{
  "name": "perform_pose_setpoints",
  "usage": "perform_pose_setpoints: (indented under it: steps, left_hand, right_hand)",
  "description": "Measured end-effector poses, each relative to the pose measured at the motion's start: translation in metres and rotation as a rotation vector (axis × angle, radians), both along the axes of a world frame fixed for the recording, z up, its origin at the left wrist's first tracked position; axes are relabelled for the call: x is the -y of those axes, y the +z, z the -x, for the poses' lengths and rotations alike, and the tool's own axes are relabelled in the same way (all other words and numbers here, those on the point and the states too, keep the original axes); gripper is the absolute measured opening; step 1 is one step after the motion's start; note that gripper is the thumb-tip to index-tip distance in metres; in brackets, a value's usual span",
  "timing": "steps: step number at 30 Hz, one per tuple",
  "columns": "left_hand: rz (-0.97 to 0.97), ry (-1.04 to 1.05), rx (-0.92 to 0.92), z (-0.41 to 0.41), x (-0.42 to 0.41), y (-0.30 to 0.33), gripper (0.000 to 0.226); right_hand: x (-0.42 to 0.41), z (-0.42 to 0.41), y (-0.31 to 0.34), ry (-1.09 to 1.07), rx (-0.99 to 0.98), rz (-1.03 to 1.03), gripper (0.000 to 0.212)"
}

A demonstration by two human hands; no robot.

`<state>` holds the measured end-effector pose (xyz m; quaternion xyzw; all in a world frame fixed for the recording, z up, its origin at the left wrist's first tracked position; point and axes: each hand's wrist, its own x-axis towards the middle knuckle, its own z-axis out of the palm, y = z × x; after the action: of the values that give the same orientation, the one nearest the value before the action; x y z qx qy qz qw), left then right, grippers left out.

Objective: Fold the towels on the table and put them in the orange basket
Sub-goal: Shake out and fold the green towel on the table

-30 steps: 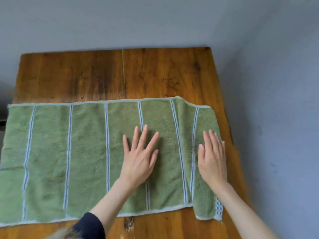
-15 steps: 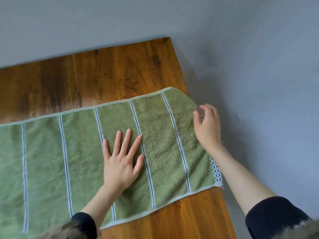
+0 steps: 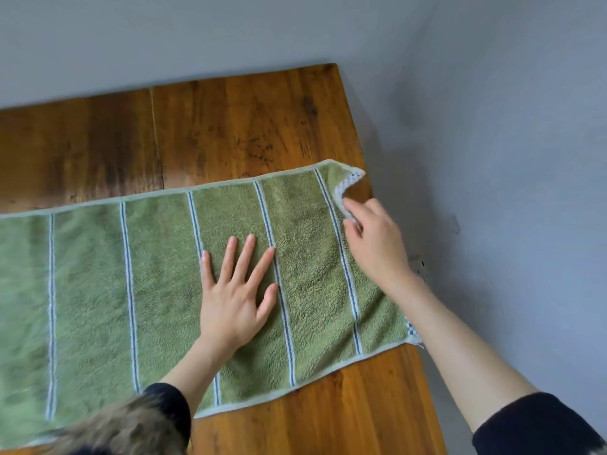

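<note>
The right hand (image 3: pixel 377 239) has its grip closed on the short right-hand edge of the green terry towel with thin blue-and-white stripes (image 3: pixel 157 290), fingertips pinching the checkered blue-and-white trim (image 3: pixel 351 180) just below the far right corner, where the trim curls up off the wood. The left hand (image 3: pixel 235 295) has no grip on anything: it lies open, palm down with fingers spread, pressing the cloth flat near the middle of the visible stretch, between two stripes. The towel lies spread in a single layer on the brown wooden bench (image 3: pixel 230 126), its long axis running left to right and tilted slightly in this view, the right end farther away; the stripes cross its short width. Its left part runs out of view. The right end reaches the bench's right edge, and the near right corner just overhangs it beside the right forearm. Beyond the towel's far edge a wide band of bare wood lies open up to the wall; in front of its near edge a narrower wedge of bare wood shows at lower right. A grey-blue plastered wall (image 3: pixel 492 126) meets the bench along its far and right sides. Dark sleeves (image 3: pixel 532 425) are pushed up both forearms.
</note>
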<state>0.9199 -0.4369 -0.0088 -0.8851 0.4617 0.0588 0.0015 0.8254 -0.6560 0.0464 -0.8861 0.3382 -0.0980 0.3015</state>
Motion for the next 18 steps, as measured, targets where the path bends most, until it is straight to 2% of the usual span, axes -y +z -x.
perform_pose_setpoints:
  steps: [3, 5, 7, 10, 13, 18]
  left_hand:
    - [-0.001, 0.002, -0.012, 0.000, 0.000, 0.001, 0.060]
    - [-0.006, 0.007, -0.030, 0.000, 0.001, 0.002, 0.059]
    - [0.010, 0.029, -0.063, 0.001, 0.002, 0.005, 0.058]
    - [0.137, 0.121, -0.156, 0.001, 0.009, 0.013, 0.047]
    - [0.301, 0.256, -0.166, -0.002, 0.031, 0.023, 0.026]
    - [0.359, 0.585, -0.357, -0.018, 0.086, 0.036, 0.038]
  right_hand:
    - [-0.019, 0.001, -0.007, 0.308, -0.221, 0.031, 0.051]
    - [-0.023, 0.002, -0.009, 0.334, -0.257, 0.005, 0.051]
    - [-0.023, 0.006, -0.008, 0.250, -0.210, 0.011, 0.046]
    - [-0.020, 0.027, -0.007, 0.095, -0.161, 0.085, 0.041]
    - [-0.024, 0.060, -0.011, -0.023, -0.247, 0.068, 0.045]
    - [-0.035, 0.105, -0.013, -0.106, -0.319, 0.003, 0.045]
